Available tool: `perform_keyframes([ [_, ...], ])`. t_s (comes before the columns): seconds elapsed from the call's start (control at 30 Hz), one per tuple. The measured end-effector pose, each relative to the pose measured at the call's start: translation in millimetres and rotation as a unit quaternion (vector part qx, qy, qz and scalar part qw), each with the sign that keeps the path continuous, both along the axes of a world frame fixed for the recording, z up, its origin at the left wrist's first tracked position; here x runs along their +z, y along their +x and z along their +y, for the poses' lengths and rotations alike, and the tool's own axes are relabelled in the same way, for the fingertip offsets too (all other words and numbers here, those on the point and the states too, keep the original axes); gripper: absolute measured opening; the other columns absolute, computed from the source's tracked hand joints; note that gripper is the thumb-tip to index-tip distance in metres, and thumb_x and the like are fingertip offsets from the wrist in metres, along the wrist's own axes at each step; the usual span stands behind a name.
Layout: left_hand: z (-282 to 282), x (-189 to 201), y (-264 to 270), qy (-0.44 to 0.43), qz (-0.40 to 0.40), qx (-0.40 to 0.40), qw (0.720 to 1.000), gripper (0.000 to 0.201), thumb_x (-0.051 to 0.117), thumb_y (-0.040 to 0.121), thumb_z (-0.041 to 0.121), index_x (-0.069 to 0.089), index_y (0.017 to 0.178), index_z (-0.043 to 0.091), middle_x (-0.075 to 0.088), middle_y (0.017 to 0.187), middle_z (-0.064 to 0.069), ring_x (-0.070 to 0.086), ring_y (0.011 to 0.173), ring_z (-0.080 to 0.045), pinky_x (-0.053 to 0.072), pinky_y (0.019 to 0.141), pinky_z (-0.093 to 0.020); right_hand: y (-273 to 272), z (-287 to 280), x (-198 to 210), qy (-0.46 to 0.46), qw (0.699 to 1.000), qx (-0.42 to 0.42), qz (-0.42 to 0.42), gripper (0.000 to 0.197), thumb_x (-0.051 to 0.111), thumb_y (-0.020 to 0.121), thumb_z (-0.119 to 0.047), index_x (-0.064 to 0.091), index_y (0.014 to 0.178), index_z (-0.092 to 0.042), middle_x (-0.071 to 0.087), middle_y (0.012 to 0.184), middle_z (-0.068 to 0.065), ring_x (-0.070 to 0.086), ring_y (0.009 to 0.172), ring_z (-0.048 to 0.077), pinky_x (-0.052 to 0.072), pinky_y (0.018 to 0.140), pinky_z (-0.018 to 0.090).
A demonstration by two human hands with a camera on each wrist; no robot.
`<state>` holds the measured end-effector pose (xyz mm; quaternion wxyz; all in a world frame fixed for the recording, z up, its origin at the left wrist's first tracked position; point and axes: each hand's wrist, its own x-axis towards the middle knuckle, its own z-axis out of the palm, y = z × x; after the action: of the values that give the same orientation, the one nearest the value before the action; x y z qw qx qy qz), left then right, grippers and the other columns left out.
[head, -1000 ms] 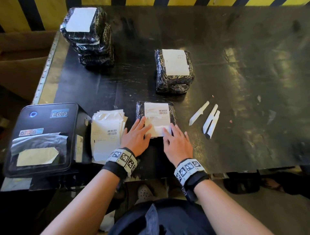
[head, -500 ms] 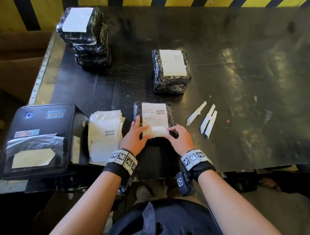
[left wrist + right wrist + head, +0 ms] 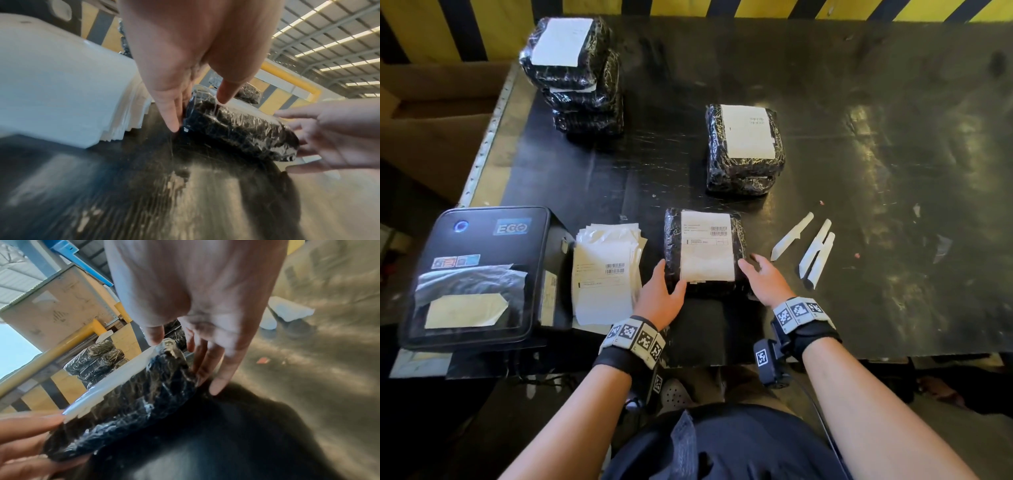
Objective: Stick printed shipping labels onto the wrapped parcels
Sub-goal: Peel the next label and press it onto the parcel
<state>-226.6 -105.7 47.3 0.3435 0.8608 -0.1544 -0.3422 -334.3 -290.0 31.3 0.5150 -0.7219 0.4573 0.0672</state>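
A black wrapped parcel (image 3: pixel 673 240) lies near the table's front edge, with a printed label (image 3: pixel 707 253) stuck flat on top. My left hand (image 3: pixel 671 277) is at its left side: the thumb lies on the near left corner and straight fingers run along the side wall. In the left wrist view the left hand (image 3: pixel 197 113) touches the parcel (image 3: pixel 242 129) the same way. My right hand (image 3: pixel 756 270) is at the right side with its fingers spread. In the right wrist view the right hand (image 3: pixel 185 366) has its fingers against the parcel (image 3: pixel 133 394) and its thumb at the top edge.
A pile of loose labels (image 3: pixel 602 274) and a black printer (image 3: pixel 476 274) sit to the left. Peeled backing strips (image 3: pixel 815 253) lie to the right. Labelled parcels stand stacked at the back left (image 3: pixel 575 68) and mid-table (image 3: pixel 744 147). The black table (image 3: pixel 859 137) stretches right.
Both hands have left the label's near edge, where they pressed it down, and moved apart to the parcel's left and right sides. The parcel has not shifted.
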Motion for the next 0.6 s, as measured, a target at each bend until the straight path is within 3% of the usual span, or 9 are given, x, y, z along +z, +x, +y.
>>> perform_keyframes([
  [0.07, -2, 5, 1, -0.005, 0.019, 0.014, 1.000, 0.062, 0.054, 0.094, 0.033, 0.026, 0.147, 0.018, 0.047, 0.143, -0.002, 0.046, 0.129, -0.020, 0.037, 0.102, -0.031, 5, 1, -5, 0.041, 0.999, -0.016, -0.001, 0.068, 0.054, 0.086, -0.058, 0.048, 0.138, -0.015, 0.055, 0.137, 0.005, 0.055, 0.121, 0.024, 0.044, 0.106, 0.044],
  [0.13, -5, 10, 4, -0.019, 0.025, 0.027, 0.999, 0.053, 0.055, 0.094, 0.030, 0.035, 0.141, 0.018, 0.051, 0.138, -0.002, 0.050, 0.123, -0.019, 0.039, 0.095, -0.028, 8, 3, -6, 0.080, 0.996, -0.033, -0.005, 0.049, 0.059, 0.084, -0.054, 0.064, 0.109, -0.012, 0.067, 0.108, 0.006, 0.064, 0.094, 0.021, 0.053, 0.091, 0.039],
  [0.2, -5, 15, 8, -0.027, 0.025, 0.032, 0.999, 0.050, 0.055, 0.094, 0.028, 0.038, 0.139, 0.016, 0.052, 0.136, -0.004, 0.052, 0.120, -0.018, 0.040, 0.094, -0.027, 7, 5, -8, 0.110, 0.993, -0.052, -0.014, 0.038, 0.061, 0.085, -0.050, 0.065, 0.092, -0.013, 0.067, 0.096, 0.006, 0.064, 0.082, 0.019, 0.056, 0.080, 0.034],
  [0.3, -3, 23, 11, -0.024, 0.018, 0.021, 0.999, 0.050, 0.053, 0.095, 0.026, 0.037, 0.141, 0.012, 0.050, 0.138, -0.006, 0.049, 0.123, -0.019, 0.036, 0.089, -0.023, 3, 9, -12, 0.125, 0.987, -0.093, -0.039, 0.059, 0.066, 0.069, -0.065, 0.067, 0.103, -0.017, 0.071, 0.103, 0.003, 0.067, 0.094, 0.020, 0.053, 0.092, 0.040],
  [0.43, 5, 29, 6, -0.044, 0.024, 0.009, 0.999, 0.050, 0.051, 0.096, 0.031, 0.037, 0.142, 0.015, 0.053, 0.135, -0.003, 0.051, 0.121, -0.017, 0.037, 0.092, -0.024, -1, 11, -6, 0.095, 0.985, -0.125, -0.071, 0.069, 0.069, 0.070, -0.062, 0.060, 0.118, -0.013, 0.066, 0.112, 0.004, 0.063, 0.102, 0.020, 0.052, 0.089, 0.036],
  [0.53, 22, 29, -1, -0.084, 0.046, 0.002, 0.995, 0.050, 0.051, 0.096, 0.036, 0.038, 0.142, 0.021, 0.058, 0.126, 0.001, 0.056, 0.115, -0.014, 0.043, 0.091, -0.023, -6, 5, 5, 0.094, 0.977, -0.153, -0.111, 0.082, 0.071, 0.055, -0.066, 0.062, 0.116, -0.013, 0.068, 0.111, 0.005, 0.064, 0.104, 0.021, 0.053, 0.094, 0.041],
  [0.6, 42, 27, -7, -0.091, 0.046, -0.013, 0.995, 0.044, 0.053, 0.095, 0.035, 0.042, 0.137, 0.028, 0.060, 0.119, 0.006, 0.058, 0.107, -0.006, 0.043, 0.083, -0.015, -11, 0, 13, 0.091, 0.975, -0.153, -0.132, 0.081, 0.073, 0.055, -0.066, 0.063, 0.116, -0.014, 0.068, 0.111, 0.004, 0.064, 0.106, 0.021, 0.051, 0.097, 0.043],
])
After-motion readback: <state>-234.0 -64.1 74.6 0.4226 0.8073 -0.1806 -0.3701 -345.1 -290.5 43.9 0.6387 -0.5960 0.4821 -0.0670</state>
